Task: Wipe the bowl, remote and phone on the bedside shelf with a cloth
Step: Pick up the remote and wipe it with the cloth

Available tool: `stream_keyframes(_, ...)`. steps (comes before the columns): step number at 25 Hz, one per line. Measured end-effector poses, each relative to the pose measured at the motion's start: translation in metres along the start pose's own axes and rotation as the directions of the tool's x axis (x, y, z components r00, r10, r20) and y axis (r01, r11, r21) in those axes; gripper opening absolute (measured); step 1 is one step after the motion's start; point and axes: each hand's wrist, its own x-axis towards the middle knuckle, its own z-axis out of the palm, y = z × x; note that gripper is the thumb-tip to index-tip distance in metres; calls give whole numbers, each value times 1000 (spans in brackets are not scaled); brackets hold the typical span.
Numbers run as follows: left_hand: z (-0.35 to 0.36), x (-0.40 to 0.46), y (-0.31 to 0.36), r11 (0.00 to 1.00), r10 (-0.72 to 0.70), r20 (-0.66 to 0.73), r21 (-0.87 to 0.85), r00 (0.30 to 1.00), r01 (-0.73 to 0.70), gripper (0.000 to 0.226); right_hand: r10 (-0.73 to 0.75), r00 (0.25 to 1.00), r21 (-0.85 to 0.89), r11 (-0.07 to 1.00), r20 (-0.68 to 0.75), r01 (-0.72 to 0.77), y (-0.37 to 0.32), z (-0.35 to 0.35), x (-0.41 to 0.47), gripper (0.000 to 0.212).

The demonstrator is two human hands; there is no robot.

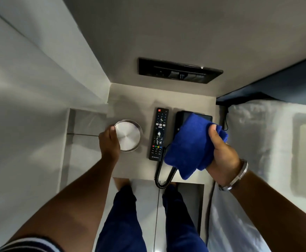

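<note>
1. Left fingers (112, 131): curled over the near-left rim of the bowl (128, 136), gripping it; thumb side hidden behind the hand.
2. Left hand (110, 140): placed at the left edge of the bowl, forearm reaching in from the lower left.
3. Bowl: round, shiny metal, upright on the left part of the shelf (130, 99), well apart from the back wall.
4. Right fingers (215, 132): closed tight around a bunched blue cloth (190, 144); thumb pressed on the top fold.
5. Right hand (223, 153): held above the right part of the shelf, with a metal bracelet (239, 174) on the wrist.
6. Cloth: hanging from the right hand, covering most of the phone (180, 117); contact with the phone not determinable.
7. Phone: black, at the right of the shelf, only its far-left corner and screen edge visible; coiled cord (159, 177) looping over the front edge of the shelf.
8. Remote (159, 134): black, flat on the shelf, lengthwise front to back, between bowl and phone, just beside the phone, apart from the bowl.
9. Black wall panel (179, 72): mounted on the wall above the shelf.
10. Bed (257, 135): white covering, directly right of the shelf.
11. Blue trousers (126, 224): visible below the shelf, over the floor.
</note>
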Motion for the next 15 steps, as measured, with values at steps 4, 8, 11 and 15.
stream_keyframes(4,18,2,0,982,-123,-112,129,986,137,46,40,999,26,999,31,-40,3,-9,12,47)
stream_keyframes(8,22,-4,26,964,-75,-286,223,955,143,45,21,999,75,997,41,-24,-3,-26,12,37)
stream_keyframes(11,46,6,74,845,342,-165,484,925,-226,48,23,999,62,998,35,-26,-6,-40,7,38)
stream_keyframes(15,110,27,141,669,-15,247,723,969,-174,89,20,1000,82,996,7,-21,-11,-64,4,37)
